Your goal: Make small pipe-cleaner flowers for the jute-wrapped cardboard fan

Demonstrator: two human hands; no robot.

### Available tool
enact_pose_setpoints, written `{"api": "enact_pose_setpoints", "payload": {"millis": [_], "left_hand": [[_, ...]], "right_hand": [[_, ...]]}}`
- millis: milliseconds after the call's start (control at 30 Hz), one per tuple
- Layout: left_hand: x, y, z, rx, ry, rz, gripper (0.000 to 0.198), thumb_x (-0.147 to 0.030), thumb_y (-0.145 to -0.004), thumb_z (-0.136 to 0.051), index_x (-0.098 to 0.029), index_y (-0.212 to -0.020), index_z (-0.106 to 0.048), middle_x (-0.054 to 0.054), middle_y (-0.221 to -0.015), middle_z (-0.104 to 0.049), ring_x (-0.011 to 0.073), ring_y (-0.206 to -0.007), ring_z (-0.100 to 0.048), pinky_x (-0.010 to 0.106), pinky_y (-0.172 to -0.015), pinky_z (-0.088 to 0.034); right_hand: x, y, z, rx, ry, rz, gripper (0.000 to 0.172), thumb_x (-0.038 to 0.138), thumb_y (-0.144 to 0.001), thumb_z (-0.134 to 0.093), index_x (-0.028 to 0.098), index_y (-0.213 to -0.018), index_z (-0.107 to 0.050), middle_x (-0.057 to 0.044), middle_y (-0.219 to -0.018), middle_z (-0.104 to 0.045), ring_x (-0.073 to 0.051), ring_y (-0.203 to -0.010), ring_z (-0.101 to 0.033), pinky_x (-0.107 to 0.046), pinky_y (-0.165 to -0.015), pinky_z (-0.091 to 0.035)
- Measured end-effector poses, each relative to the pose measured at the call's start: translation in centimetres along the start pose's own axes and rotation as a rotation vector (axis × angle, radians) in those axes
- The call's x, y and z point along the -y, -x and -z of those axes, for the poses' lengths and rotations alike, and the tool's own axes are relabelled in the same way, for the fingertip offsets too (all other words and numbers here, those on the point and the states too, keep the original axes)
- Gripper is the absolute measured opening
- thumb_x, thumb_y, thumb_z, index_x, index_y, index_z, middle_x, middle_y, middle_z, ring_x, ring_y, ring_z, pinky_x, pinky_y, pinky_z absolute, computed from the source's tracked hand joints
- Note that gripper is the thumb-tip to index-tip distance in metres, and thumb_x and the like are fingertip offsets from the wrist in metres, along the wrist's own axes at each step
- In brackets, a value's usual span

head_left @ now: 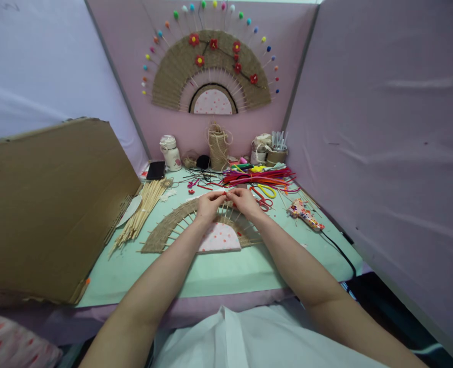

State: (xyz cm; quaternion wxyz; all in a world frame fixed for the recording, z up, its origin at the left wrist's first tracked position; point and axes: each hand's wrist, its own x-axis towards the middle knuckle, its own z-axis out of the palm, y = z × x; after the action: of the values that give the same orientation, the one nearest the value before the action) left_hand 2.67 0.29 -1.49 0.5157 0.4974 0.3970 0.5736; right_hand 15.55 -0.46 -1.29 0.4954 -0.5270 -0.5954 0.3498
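Observation:
A half-made jute fan (165, 232) with wooden skewer ribs and a pink dotted half-circle centre (219, 237) lies on the mint-green table top (226, 271). Both hands meet over its top edge. My left hand (208, 205) and my right hand (244, 200) have their fingers pinched together on a small red piece (226, 194) held between them. The piece is too small to name exactly.
A finished fan (211, 69) with red flowers hangs on the back wall. A large cardboard sheet (46, 204) leans at the left. Loose skewers (142, 209), coloured pipe cleaners (260, 176), scissors (265, 194), a glue gun (306, 214), twine (218, 145) and jars sit around.

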Motion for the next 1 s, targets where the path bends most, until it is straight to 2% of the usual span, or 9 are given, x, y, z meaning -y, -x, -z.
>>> {"api": "enact_pose_setpoints", "payload": {"millis": [133, 267, 367, 500, 633, 867, 1000], "left_hand": [[-0.6, 0.0, 0.0, 0.004, 0.179, 0.139, 0.015, -0.018, -0.055, -0.075, -0.013, -0.068, -0.068, 0.001, -0.060, -0.065, 0.0084, -0.055, -0.054, 0.021, -0.055, -0.041], [-1.0, -0.2, 0.4, 0.041, 0.271, 0.307, 0.014, -0.012, -0.057, -0.074, -0.011, -0.068, -0.066, 0.002, -0.061, -0.063, 0.0056, -0.053, -0.052, 0.018, -0.052, -0.038], [-1.0, -0.2, 0.6, 0.084, 0.293, 0.342, 0.011, -0.011, -0.060, -0.072, -0.010, -0.069, -0.066, 0.002, -0.063, -0.063, 0.0046, -0.053, -0.051, 0.016, -0.050, -0.037], [-1.0, 0.0, 0.4, 0.097, 0.300, 0.307, 0.013, -0.012, -0.058, -0.073, -0.011, -0.069, -0.066, 0.003, -0.063, -0.064, 0.0047, -0.053, -0.051, 0.016, -0.050, -0.037], [-1.0, 0.2, 0.2, 0.064, 0.251, 0.234, 0.019, -0.015, -0.052, -0.077, -0.011, -0.069, -0.068, 0.002, -0.060, -0.064, 0.0058, -0.052, -0.051, 0.018, -0.051, -0.038], [-0.1, 0.0, 0.0, -0.030, 0.086, 0.037, 0.019, -0.022, -0.052, -0.076, -0.014, -0.068, -0.068, 0.001, -0.062, -0.065, 0.0111, -0.059, -0.056, 0.026, -0.062, -0.044], [0.4, 0.0, 0.1, -0.012, -0.064, -0.092, 0.017, -0.025, -0.058, -0.071, -0.015, -0.071, -0.070, 0.003, -0.069, -0.068, 0.0145, -0.066, -0.059, 0.029, -0.068, -0.046]], "right_hand": [[0.1, -0.3, 0.4, -0.016, 0.007, -0.004, 0.027, 0.037, -0.078, -0.053, 0.015, -0.077, -0.068, -0.003, -0.073, -0.068, -0.014, -0.064, -0.056, -0.024, -0.061, -0.042], [0.6, -0.3, 0.7, -0.067, 0.104, 0.134, 0.016, 0.027, -0.077, -0.055, 0.015, -0.078, -0.067, -0.003, -0.076, -0.068, -0.015, -0.070, -0.058, -0.026, -0.070, -0.043], [1.1, 0.1, 0.5, -0.072, 0.185, 0.226, 0.012, 0.023, -0.077, -0.055, 0.016, -0.076, -0.066, -0.003, -0.077, -0.067, -0.015, -0.072, -0.058, -0.026, -0.070, -0.042], [1.0, 0.5, 0.3, -0.086, 0.296, 0.281, 0.013, 0.023, -0.079, -0.054, 0.018, -0.074, -0.065, -0.003, -0.075, -0.066, -0.015, -0.073, -0.057, -0.025, -0.068, -0.040], [0.8, 0.4, 0.2, -0.086, 0.313, 0.281, 0.015, 0.026, -0.079, -0.054, 0.018, -0.075, -0.065, -0.003, -0.074, -0.066, -0.015, -0.070, -0.056, -0.025, -0.064, -0.038], [1.2, 0.5, 0.3, -0.064, 0.256, 0.185, 0.017, 0.029, -0.076, -0.052, 0.017, -0.068, -0.062, 0.000, -0.061, -0.060, -0.012, -0.058, -0.050, -0.022, -0.054, -0.033], [1.1, 0.3, 0.3, -0.034, 0.109, 0.051, 0.015, 0.029, -0.071, -0.053, 0.016, -0.064, -0.058, 0.003, -0.055, -0.053, -0.009, -0.051, -0.043, -0.021, -0.048, -0.029]]}}
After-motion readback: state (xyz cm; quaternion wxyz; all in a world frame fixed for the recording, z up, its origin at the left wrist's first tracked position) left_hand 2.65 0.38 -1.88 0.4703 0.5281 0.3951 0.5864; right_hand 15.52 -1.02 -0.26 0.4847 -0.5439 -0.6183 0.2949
